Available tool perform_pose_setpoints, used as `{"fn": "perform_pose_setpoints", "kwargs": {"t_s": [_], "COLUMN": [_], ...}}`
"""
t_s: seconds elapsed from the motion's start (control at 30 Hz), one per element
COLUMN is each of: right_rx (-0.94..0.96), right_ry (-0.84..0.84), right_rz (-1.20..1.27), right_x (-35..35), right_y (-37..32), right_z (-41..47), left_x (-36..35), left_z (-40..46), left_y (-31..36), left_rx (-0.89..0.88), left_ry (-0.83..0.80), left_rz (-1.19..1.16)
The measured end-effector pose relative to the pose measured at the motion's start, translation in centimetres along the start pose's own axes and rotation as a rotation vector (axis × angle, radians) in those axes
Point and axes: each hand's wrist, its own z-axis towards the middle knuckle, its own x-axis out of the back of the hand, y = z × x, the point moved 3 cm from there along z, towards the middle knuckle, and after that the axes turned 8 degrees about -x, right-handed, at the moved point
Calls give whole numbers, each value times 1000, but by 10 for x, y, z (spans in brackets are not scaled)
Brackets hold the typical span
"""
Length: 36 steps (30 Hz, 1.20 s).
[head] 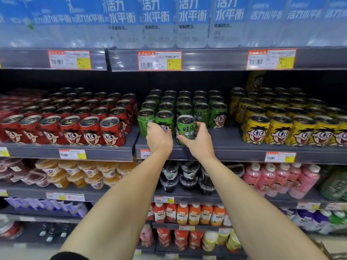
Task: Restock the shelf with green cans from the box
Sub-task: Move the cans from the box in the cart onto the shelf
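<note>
Both arms reach up to the grey shelf (234, 145). The right hand (199, 139) holds a green can (185, 128), with fingers and thumb curled round it. This can stands upright at the front of the shelf, at 3 o'clock from the left hand (159, 140). The left hand rests on the front of another green can (164, 121); I cannot tell if its fingers grip it. More green cans (201, 109) stand in rows behind, at 12 o'clock. Red cans (78, 126) sit at 9 o'clock and yellow cans (281, 128) at 3 o'clock
</note>
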Motion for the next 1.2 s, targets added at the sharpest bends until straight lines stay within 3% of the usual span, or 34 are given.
{"fn": "perform_pose_setpoints", "kwargs": {"t_s": [0.1, 0.27, 0.67, 0.73, 0.87, 1.07, 1.2], "right_rx": [11, 31, 10, 14, -4, -17, 28], "right_ry": [19, 27, -9, -8, -5, 10, 50], "right_rz": [3, -6, 0, 3, 5, -3, -38], "right_x": [-1, -1, 1, 1, 2, 3, 1], "right_y": [0, 1, 0, 0, 0, 2, 0], "right_z": [-1, -3, -3, -3, 0, 1, -5], "left_x": [-2, -4, -9, -9, -16, -18, -15], "left_z": [3, 12, 9, 2, -17, -35, -39], "left_y": [5, 12, 12, 6, -12, -57, -60], "left_rx": [-28, -32, -34, -107, -445, -756, -759], "left_ry": [3, -47, -118, -143, -211, -144, -111], "left_rz": [166, 251, 211, 296, 662, 663, 618]}}
